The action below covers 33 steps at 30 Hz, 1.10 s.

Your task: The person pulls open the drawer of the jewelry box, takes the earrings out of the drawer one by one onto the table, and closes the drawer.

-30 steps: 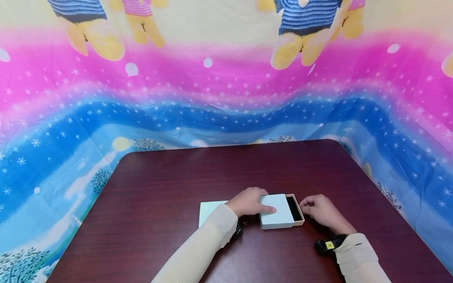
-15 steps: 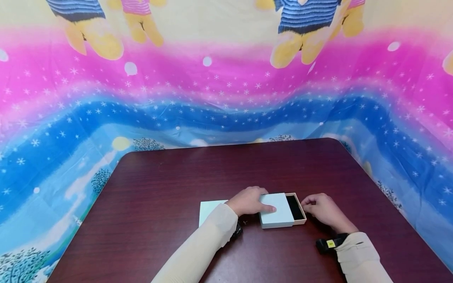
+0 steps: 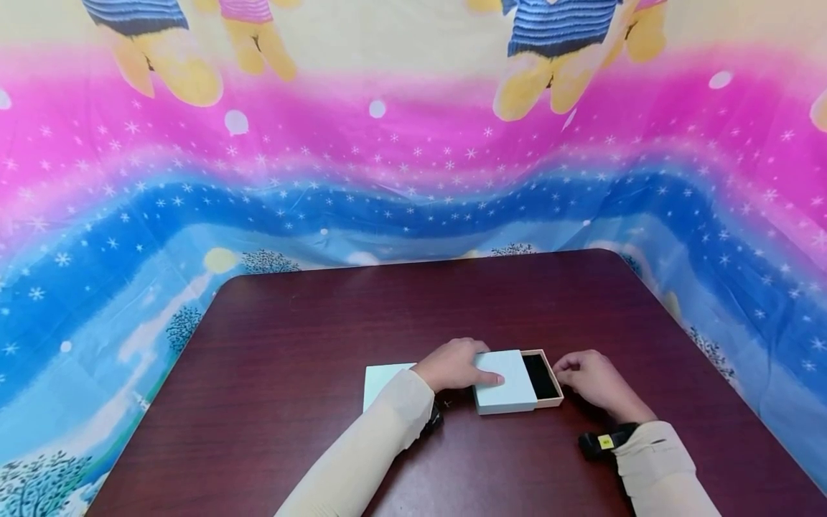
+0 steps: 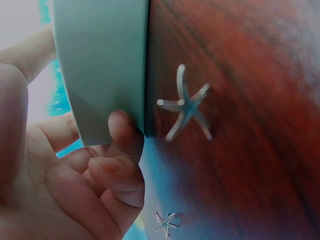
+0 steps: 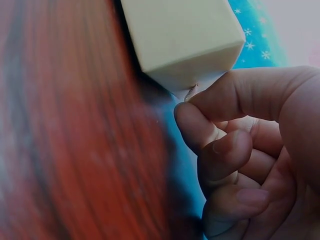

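A pale drawer-style box [image 3: 505, 380] lies on the table, its tan inner tray [image 3: 541, 380] with black lining partly out of the sleeve's right side. My left hand [image 3: 454, 366] grips the sleeve from the left, thumb on top and fingers round the far edge. At the tray's outer end, my right hand [image 3: 588, 380] pinches a small pull loop [image 5: 190, 93] between thumb and forefinger. The other right fingers are curled. Beside the left hand, two silver starfish-shaped pieces [image 4: 187, 106] lie on the table, small in the head view.
Another pale flat box [image 3: 384, 382] lies to the left, partly hidden under my left forearm. The dark red-brown table [image 3: 362, 309] runs back to a printed cloth [image 3: 400, 165] hanging behind and on both sides.
The inner tray has slid a little farther out to the right, with my right hand moving along with it. The left hand keeps its grip on the sleeve.
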Available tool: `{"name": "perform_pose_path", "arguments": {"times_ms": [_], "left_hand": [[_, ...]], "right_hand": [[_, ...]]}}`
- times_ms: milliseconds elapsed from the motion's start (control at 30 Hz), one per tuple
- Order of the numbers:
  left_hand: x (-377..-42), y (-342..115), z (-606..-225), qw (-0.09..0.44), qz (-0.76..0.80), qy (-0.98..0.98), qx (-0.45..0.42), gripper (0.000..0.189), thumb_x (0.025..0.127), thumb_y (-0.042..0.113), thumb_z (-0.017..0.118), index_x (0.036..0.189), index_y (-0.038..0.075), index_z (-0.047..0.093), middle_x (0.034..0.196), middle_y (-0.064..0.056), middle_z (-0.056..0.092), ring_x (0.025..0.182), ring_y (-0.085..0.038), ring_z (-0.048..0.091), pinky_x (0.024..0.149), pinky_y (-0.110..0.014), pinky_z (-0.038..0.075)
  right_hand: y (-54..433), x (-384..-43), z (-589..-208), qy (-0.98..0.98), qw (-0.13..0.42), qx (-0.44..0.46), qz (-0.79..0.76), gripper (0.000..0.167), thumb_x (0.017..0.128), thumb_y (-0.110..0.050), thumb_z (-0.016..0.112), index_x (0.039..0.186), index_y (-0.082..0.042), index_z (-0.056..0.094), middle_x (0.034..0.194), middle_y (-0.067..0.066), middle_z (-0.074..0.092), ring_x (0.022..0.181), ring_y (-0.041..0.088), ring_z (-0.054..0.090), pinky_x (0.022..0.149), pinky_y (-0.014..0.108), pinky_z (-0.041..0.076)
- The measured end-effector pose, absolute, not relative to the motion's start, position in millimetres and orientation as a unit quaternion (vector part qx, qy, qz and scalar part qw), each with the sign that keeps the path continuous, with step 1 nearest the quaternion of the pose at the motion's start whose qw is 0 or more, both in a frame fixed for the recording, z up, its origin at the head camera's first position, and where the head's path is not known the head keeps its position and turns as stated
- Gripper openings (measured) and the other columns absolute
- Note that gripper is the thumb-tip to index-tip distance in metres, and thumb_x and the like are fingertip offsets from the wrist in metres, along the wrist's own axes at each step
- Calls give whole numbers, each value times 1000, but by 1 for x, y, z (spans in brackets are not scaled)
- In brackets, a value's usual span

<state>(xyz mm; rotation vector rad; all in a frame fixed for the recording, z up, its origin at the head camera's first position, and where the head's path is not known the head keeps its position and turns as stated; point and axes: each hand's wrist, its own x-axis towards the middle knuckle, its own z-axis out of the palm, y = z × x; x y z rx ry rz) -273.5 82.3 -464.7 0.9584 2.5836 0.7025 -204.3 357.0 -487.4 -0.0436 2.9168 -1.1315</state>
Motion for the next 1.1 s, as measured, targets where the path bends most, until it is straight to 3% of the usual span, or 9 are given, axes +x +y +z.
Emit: {"name": "perform_pose_path", "arguments": {"times_ms": [600,1100], "left_hand": [[-272,83,-465,144,240,898,339,64,82,61,69,128,18,62,123,6,59,114,-10,54,91,-29,45],[-275,82,-465,139,235,899,342,64,82,61,68,129,18,62,123,6,59,115,-10,53,92,-28,44]], "right_hand": [[360,-199,-486,924,21,3,-381,8,88,-6,65,88,-3,73,72,2,61,62,19,54,58,34,45],[359,-200,-480,930,9,0,-369,7,86,-7,66,84,-6,73,72,2,61,65,18,54,61,34,43]]}}
